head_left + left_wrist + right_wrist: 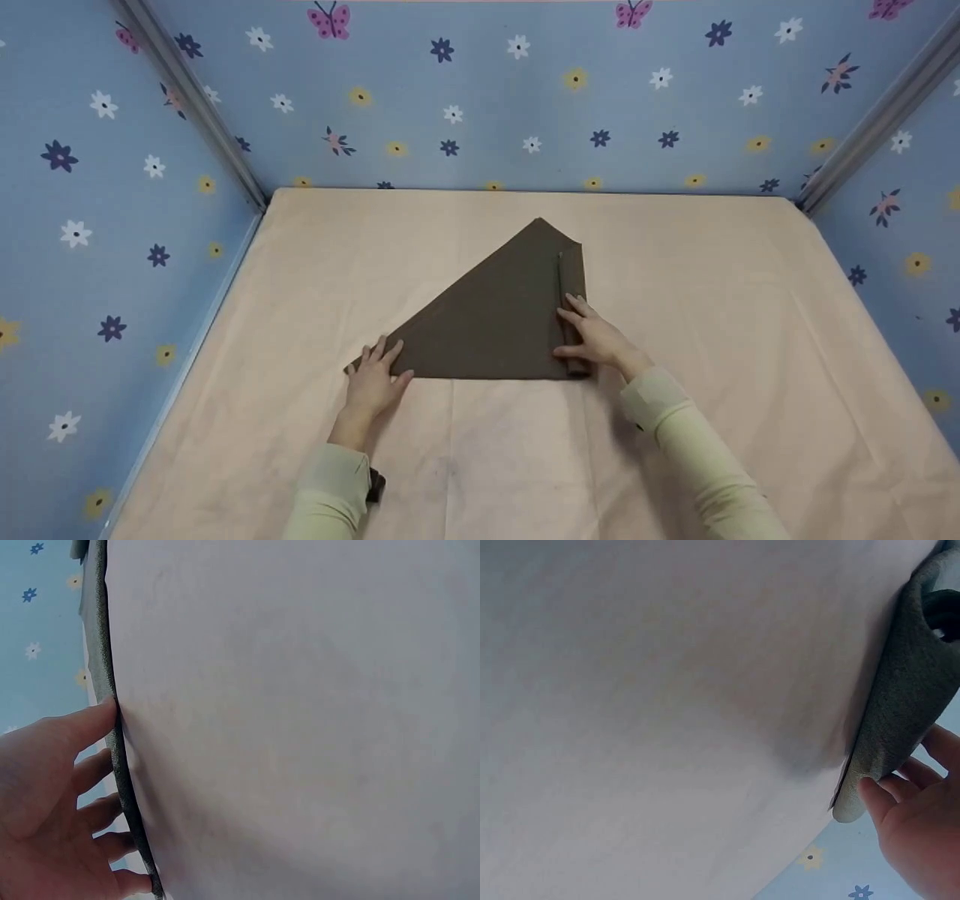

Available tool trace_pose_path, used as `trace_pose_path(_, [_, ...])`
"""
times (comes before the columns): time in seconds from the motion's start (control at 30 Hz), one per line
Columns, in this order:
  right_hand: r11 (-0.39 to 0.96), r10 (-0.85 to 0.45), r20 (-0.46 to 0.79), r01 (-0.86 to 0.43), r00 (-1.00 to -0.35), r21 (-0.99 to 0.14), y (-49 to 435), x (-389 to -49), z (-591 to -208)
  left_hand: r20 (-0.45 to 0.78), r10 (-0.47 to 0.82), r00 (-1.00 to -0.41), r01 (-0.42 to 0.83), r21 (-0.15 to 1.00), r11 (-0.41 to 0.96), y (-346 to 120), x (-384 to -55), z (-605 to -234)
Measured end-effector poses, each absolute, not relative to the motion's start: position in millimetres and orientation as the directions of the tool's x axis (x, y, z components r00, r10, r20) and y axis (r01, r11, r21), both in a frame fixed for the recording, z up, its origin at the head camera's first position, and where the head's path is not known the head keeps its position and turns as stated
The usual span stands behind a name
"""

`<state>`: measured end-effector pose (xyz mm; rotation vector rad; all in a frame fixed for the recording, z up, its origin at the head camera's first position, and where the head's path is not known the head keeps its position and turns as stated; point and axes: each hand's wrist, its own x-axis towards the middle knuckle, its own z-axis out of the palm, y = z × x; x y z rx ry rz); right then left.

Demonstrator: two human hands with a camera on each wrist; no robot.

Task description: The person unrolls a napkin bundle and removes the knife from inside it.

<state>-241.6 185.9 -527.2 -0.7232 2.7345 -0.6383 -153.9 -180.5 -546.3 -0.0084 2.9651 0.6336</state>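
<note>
A dark brown-olive cloth point(480, 322) lies as a flat, roughly triangular piece, its right side turned over into a narrow roll point(571, 274). At its left corner my left hand point(375, 381) presses down with spread fingers; the left wrist view shows those fingertips along the cloth's dark edge point(129, 795). Over at the right, my right hand point(600, 341) holds the lower part of the roll, fingers across its top and fingertips at its left side. The right wrist view shows the roll's hollow end and the thumb point(877, 799) against the rolled cloth point(907, 682).
A pale peach sheet point(712, 300) with soft creases covers the table. Blue flowered panels point(487, 90) rise behind it and on both sides, with grey posts point(202, 105) at the back corners. A small black object point(376, 486) shows at the left cuff.
</note>
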Motion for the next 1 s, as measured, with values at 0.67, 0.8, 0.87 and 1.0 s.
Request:
trace_pose_path(0.67, [0.755, -0.510, -0.118, -0.377, -0.852, -0.537, 199, -240, -522, -0.093, 0.032, -0.995, -0.008, 0.405, 0.914, -181, -154, -546])
trace_pose_path(0.8, [0.754, -0.506, -0.117, -0.372, -0.855, -0.541, 203, -239, -521, -0.078, 0.038, -0.996, 0.003, 0.414, 0.910, -181, -153, -547])
trace_pose_path(0.87, [0.753, -0.502, -0.117, -0.367, -0.857, -0.546, 205, -239, -520, -0.071, 0.042, -0.997, 0.009, 0.415, 0.910, -181, -153, -547])
trace_pose_path(1.0, [0.750, -0.499, -0.119, -0.358, -0.858, -0.556, 208, -239, -520, -0.067, 0.047, -0.997, 0.015, 0.416, 0.909, -182, -153, -547])
